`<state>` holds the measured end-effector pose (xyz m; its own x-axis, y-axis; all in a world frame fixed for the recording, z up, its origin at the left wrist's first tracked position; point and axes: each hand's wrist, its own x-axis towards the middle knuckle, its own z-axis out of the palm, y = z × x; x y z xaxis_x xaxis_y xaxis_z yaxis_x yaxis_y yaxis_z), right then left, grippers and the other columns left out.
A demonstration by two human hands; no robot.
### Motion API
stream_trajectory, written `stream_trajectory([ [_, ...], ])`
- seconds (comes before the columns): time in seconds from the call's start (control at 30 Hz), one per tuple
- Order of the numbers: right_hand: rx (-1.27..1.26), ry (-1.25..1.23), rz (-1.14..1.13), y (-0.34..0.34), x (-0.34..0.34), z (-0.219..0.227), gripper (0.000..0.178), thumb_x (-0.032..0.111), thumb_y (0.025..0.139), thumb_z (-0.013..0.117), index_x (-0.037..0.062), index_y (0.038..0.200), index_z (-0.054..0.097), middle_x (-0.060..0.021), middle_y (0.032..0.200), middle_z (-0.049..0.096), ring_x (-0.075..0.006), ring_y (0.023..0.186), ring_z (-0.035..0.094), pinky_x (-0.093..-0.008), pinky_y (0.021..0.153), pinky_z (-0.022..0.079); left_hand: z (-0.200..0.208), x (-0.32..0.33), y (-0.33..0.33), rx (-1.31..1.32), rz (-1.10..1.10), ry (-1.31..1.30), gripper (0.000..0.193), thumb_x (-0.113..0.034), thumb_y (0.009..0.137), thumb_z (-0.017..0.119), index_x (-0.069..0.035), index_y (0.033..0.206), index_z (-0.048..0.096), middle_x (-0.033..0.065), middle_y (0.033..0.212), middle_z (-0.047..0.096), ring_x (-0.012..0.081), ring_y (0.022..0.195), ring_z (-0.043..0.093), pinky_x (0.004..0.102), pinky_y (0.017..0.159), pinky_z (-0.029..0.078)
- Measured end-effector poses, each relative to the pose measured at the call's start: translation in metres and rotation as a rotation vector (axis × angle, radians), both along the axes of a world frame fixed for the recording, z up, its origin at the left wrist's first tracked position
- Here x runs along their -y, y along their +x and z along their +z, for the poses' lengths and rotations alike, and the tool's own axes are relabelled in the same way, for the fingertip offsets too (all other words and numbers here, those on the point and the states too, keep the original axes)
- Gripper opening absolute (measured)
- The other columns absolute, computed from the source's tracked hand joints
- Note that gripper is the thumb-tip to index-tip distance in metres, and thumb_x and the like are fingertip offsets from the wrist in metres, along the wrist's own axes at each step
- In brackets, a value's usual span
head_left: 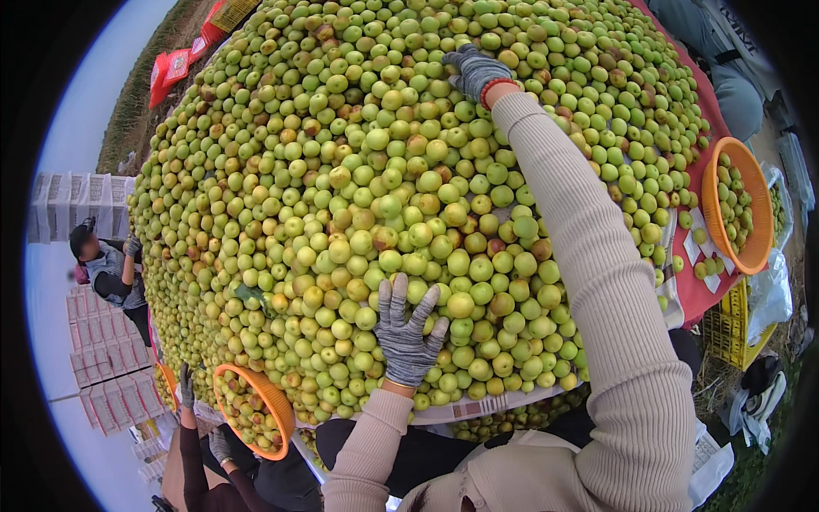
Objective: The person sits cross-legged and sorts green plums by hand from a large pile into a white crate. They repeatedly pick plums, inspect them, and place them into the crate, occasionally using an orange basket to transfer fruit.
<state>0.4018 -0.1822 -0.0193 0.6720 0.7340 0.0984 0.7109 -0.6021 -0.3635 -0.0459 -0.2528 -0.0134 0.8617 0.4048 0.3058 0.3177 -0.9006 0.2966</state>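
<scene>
A huge heap of small green and yellow-green round fruits (358, 171) covers a table with a red cloth (695, 286). My left hand (405, 328), in a grey knit glove, lies flat with fingers spread on the fruits near the heap's front edge. My right hand (473, 72), also in a grey glove, reaches far across the heap, its fingers curled over fruits at the far side. Whether it holds one I cannot tell. Both my sleeves are beige ribbed knit.
An orange basket (755, 205) with fruits stands at the right on the red cloth. Another orange basket (273, 401) is held by a person at the lower left. A further person (111, 269) stands at the left by stacked white cartons (107, 375). Red crates (175, 68) lie beyond. A yellow crate (734, 328) sits at the right.
</scene>
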Motion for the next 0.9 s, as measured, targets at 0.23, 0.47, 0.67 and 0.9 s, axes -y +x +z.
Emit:
stream_trajectory([
  [0.23,-0.013,-0.190,0.002,0.012,0.018,0.000,0.056,0.033,0.089,0.064,0.0221,0.141,0.045,-0.0129,0.133,0.055,-0.0306,0.121,0.055,-0.0419,0.100,0.046,-0.005,-0.001,0.001,0.046,0.023,-0.030,0.042,-0.048,0.090,0.053,-0.032,0.128,0.058,0.0084,0.150,0.035,0.0310,0.142,0.026,0.0616,0.113,0.007],
  [0.47,-0.052,-0.124,0.225,-0.028,0.079,0.008,0.043,0.023,0.089,0.065,0.0176,0.131,0.056,-0.0133,0.124,0.061,-0.0328,0.111,0.060,-0.0413,0.098,0.048,-0.001,0.000,0.000,0.062,0.006,0.011,0.046,-0.039,0.086,0.062,-0.027,0.130,0.058,0.0122,0.148,0.037,0.0362,0.139,0.031,0.0573,0.113,0.014],
  [0.67,-0.180,0.056,0.218,-0.095,0.037,0.045,0.028,0.022,0.092,0.058,0.0167,0.118,0.066,-0.0102,0.107,0.068,-0.0281,0.097,0.065,-0.0437,0.087,0.051,-0.002,0.000,0.001,0.084,0.024,-0.026,0.046,-0.041,0.082,0.062,-0.032,0.127,0.058,0.0079,0.147,0.038,0.0320,0.137,0.032,0.0621,0.111,0.013],
  [0.9,-0.239,-0.341,0.420,-0.126,0.014,0.045,0.039,0.012,0.084,0.066,0.0227,0.121,0.061,-0.0104,0.113,0.066,-0.0297,0.100,0.064,-0.0420,0.085,0.052,0.002,0.000,-0.001,0.061,0.026,-0.043,0.049,-0.037,0.077,0.067,-0.032,0.125,0.059,0.0080,0.146,0.038,0.0327,0.137,0.032,0.0633,0.110,0.013],
])
